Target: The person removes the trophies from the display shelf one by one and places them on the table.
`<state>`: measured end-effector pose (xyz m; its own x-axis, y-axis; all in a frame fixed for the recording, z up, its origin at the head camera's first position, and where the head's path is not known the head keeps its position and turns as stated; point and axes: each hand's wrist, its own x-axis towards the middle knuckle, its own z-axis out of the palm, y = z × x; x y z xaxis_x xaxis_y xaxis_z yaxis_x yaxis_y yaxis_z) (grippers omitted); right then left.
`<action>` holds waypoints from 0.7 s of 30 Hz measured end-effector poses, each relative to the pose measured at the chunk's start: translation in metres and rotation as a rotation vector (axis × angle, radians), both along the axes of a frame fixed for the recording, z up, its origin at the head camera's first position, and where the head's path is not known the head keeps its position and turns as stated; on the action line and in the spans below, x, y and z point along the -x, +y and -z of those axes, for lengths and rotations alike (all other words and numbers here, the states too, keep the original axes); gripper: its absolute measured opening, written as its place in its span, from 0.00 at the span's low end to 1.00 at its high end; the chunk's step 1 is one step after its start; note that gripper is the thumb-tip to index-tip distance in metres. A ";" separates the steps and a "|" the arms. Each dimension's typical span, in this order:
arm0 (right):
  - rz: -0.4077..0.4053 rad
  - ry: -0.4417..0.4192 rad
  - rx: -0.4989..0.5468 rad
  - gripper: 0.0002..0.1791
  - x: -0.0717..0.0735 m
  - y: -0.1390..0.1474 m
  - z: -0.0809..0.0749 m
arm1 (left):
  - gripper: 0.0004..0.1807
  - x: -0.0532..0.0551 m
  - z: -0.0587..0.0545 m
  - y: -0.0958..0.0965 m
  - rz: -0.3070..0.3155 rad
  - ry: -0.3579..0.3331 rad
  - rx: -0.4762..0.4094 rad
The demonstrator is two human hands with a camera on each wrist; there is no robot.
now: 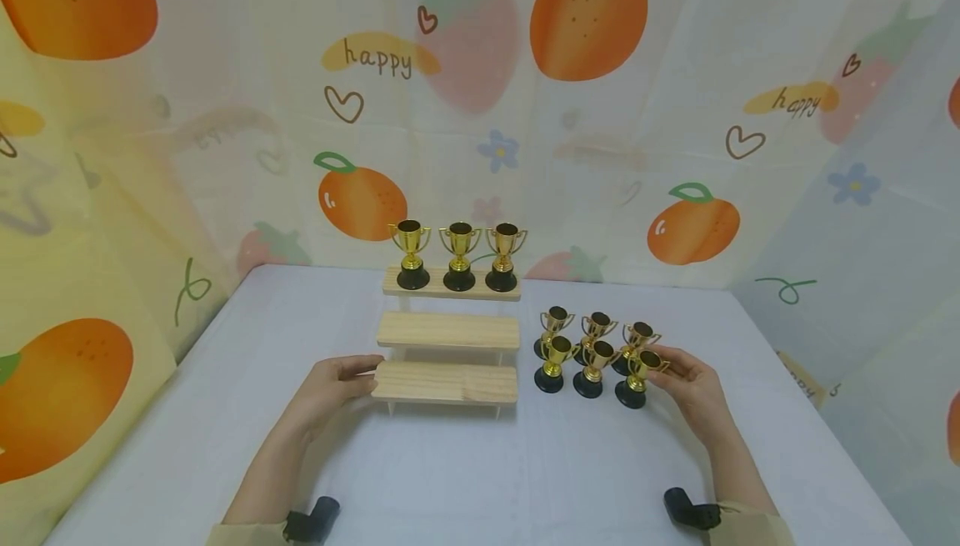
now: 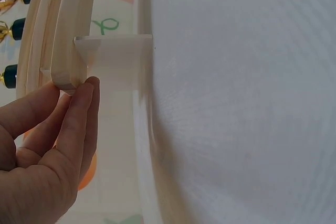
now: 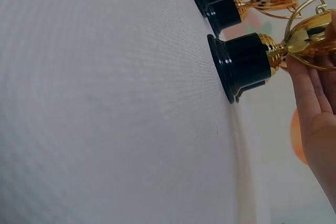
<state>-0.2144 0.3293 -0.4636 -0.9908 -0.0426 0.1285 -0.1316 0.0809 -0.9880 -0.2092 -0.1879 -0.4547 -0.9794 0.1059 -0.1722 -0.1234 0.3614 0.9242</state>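
A tiered wooden display stand (image 1: 444, 381) stands mid-table, its three boards rising toward the back. My left hand (image 1: 330, 392) pinches the left end of the lowest board (image 2: 65, 66), thumb on one face and fingers on the other. On the right, my right hand (image 1: 693, 383) holds the front right gold trophy cup (image 1: 633, 396) by its cup and handle. That trophy's black base (image 3: 244, 64) is right at the tablecloth in the right wrist view. Part of its cup is cut off by that view's edge.
Three gold trophies (image 1: 459, 256) stand in a row on the top board. The middle board (image 1: 448, 331) is bare wood. Beside the held trophy, more trophies (image 1: 592, 369) stand in two rows. A fruit-printed cloth (image 1: 480, 154) hangs behind the white table (image 1: 420, 479).
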 end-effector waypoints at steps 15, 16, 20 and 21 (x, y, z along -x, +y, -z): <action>0.015 0.025 -0.021 0.25 0.000 -0.001 -0.001 | 0.25 -0.001 -0.001 0.000 0.008 0.009 -0.012; 0.016 0.027 -0.022 0.25 -0.001 -0.001 -0.001 | 0.25 -0.001 -0.001 0.000 0.010 0.010 -0.014; 0.017 0.049 -0.021 0.24 -0.001 -0.002 -0.003 | 0.25 -0.002 -0.002 0.000 0.013 0.013 -0.022; 0.016 0.057 -0.019 0.24 -0.002 -0.002 -0.003 | 0.25 -0.002 -0.002 0.000 0.015 0.013 -0.023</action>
